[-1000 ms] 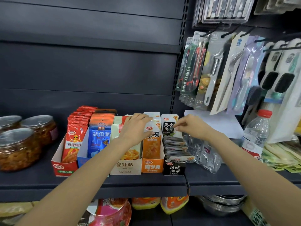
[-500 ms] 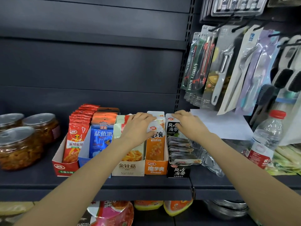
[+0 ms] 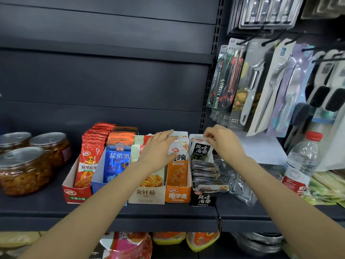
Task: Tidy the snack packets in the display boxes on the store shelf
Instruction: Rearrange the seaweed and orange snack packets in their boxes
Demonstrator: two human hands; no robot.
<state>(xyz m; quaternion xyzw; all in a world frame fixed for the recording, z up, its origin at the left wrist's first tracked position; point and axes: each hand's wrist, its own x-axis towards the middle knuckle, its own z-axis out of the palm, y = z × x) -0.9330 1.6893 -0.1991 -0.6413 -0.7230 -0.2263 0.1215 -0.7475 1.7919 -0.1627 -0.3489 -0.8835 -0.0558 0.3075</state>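
Both hands are at the back of the snack boxes, straightening packets.

The right hand [image 3: 223,144] has moved from the black box's [image 3: 203,199] loose stack to its rear and now pinches the top of the upright black packet [image 3: 201,149], pulling it straight. The left hand [image 3: 158,152] stays where it was, fingers extended flat against the orange packets [image 3: 177,165] in the orange box [image 3: 177,195]. The flat black packets look still untidy, so that box probably needs more work.
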